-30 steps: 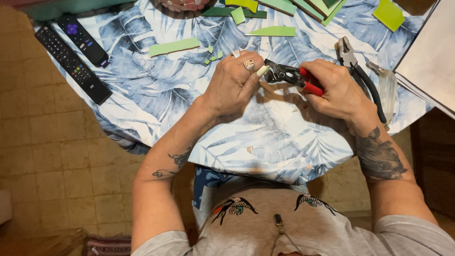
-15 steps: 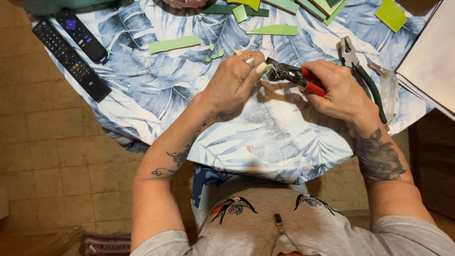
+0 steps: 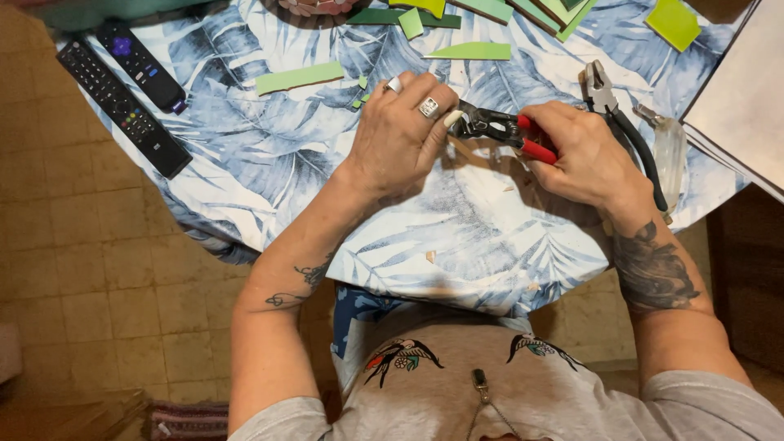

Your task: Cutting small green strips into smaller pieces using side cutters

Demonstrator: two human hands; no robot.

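A: What is the right hand [image 3: 586,155] doing?

B: It is clenched around the red handles of a pair of nippers [image 3: 500,131], whose dark head points toward the left hand [image 3: 402,135]

A: And the left one?

B: It is curled with its fingertips [image 3: 452,118] pinched right at the head of the nippers. They seem to hold a small pale piece there, but it is too tiny to tell what it is. Rings show on two fingers

A: Where is all that?

B: Just above the tabletop [image 3: 457,237], near its middle, over a cloth with a blue leaf print. A few small pale chips [image 3: 430,256] lie on the cloth below the hands

A: What lies around them?

B: Just beside the right hand, a second pair of pliers with black handles [image 3: 621,122] lies on the cloth, and next to it a clear glass-like piece [image 3: 668,151]. Beyond the left hand there is a long light green strip [image 3: 299,77], with more green tile pieces [image 3: 469,51] along the far edge. Well apart on the left, two black remote controls [image 3: 122,106] lie side by side. A pale flat board [image 3: 739,98] sits at the right edge
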